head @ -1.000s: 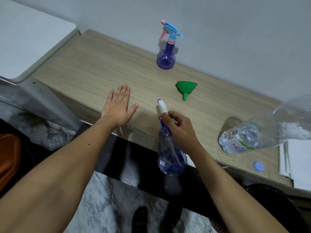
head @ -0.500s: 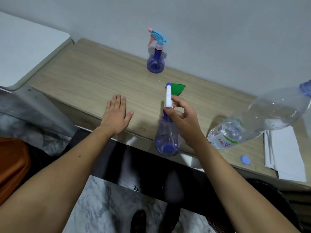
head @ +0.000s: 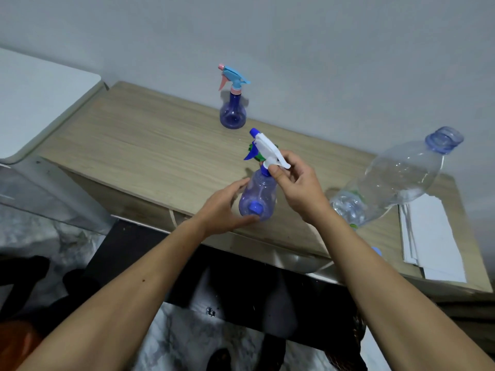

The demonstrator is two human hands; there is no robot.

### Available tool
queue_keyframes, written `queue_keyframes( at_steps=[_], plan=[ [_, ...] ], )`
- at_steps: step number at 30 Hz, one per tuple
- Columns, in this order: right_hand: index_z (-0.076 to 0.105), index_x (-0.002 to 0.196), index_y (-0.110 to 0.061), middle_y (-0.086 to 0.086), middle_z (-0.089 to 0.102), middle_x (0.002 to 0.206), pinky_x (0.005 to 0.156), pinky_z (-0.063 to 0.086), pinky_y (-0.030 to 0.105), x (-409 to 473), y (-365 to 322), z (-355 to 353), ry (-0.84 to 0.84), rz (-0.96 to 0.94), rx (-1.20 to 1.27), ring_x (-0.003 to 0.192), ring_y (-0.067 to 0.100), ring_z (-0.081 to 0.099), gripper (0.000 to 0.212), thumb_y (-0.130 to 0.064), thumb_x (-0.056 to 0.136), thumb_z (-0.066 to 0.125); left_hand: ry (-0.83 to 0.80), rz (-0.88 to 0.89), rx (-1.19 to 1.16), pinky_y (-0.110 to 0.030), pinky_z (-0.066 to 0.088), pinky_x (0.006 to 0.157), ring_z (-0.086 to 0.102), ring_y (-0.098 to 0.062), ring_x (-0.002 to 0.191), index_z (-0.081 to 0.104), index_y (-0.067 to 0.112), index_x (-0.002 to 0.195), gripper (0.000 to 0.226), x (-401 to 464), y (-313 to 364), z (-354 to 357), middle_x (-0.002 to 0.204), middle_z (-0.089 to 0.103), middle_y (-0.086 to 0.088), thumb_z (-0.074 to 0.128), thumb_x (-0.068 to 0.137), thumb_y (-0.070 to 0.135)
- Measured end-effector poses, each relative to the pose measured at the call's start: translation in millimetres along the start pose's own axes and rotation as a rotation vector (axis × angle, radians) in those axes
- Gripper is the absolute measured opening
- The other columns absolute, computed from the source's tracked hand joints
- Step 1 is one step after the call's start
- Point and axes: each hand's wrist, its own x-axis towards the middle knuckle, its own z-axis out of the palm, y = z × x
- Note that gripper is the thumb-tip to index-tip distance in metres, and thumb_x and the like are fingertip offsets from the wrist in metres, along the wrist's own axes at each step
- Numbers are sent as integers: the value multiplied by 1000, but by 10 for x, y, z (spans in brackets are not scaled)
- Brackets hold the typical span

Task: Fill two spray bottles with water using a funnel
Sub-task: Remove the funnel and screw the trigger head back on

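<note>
head view: both hands on one bottle
right hand [head: 297,183]: pinches the white spray head [head: 269,151]
left hand [head: 223,207]: cups the near spray bottle [head: 257,196] above the desk [head: 139,145]
step: likely unscrewing the head
next: lift it off, fetch the funnel [head: 255,153] behind

A light wood-grain bench [head: 139,145] stands against the pale wall. Near its back edge stands a translucent purple spray bottle with a light-blue and pink trigger head [head: 232,103], upright. Toward the right end stands a large clear plastic water bottle with a blue-tinted open neck [head: 396,178], with some water in the bottom. At the right front corner lies a stack of white paper sheets [head: 428,236]. Peeking out at the front edge, a small light-blue bottle cap [head: 377,251]. A green plastic funnel [head: 258,156] shows mid-bench, mostly hidden.
</note>
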Motion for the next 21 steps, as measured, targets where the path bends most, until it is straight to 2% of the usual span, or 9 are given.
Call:
queue_keyframes(
  at_steps=[5, 9, 12, 16, 18, 21],
  plan=[
    [64, 117, -11, 0, 70, 96, 78, 50, 14, 164, -77, -33, 26, -24, 8, 83, -2, 66, 13, -8, 105, 62, 183, -84, -136, -37, 58, 105, 71, -2, 114, 63, 27, 138, 81, 106, 161, 45, 120, 74, 18, 102, 67, 32],
    [66, 118, -5, 0, 70, 95, 80, 50, 15, 432, -235, -79, 87, -96, 35, 84, 0, 65, 14, -6, 104, 63, 287, -49, -147, -30, 58, 104, 73, 0, 110, 67, 17, 140, 86, 335, 285, -91, 117, 77, 9, 104, 63, 31],
    [68, 118, 0, 5, 72, 99, 85, 53, 20, 685, -374, -103, 148, -151, 47, 89, 7, 67, 17, -5, 101, 66, 349, -8, -116, -30, 58, 104, 72, 2, 107, 69, 18, 137, 85, 589, 417, -269, 113, 76, 13, 105, 62, 35],
    [66, 120, -2, 15, 72, 109, 95, 57, 29, 1035, -569, -143, 233, -199, 124, 99, 15, 69, 23, -8, 98, 69, 382, 28, -81, -20, 53, 106, 69, -3, 113, 63, 17, 144, 92, 981, 604, -484, 122, 69, 14, 102, 64, 40],
    [65, 122, 2, 16, 72, 109, 95, 57, 28, 1206, -611, -183, 276, -214, 141, 98, 14, 69, 24, -6, 99, 67, 401, 36, -57, -25, 55, 107, 68, -9, 115, 61, 16, 146, 94, 1197, 641, -560, 124, 69, 9, 102, 65, 41],
    [64, 121, 1, 7, 70, 102, 86, 55, 19, 1463, -581, -253, 336, -208, 153, 88, 2, 70, 20, -1, 101, 64, 384, 19, -26, -32, 56, 108, 66, -14, 121, 57, 14, 149, 96, 1525, 649, -619, 134, 68, 1, 100, 67, 44]
  ],
)
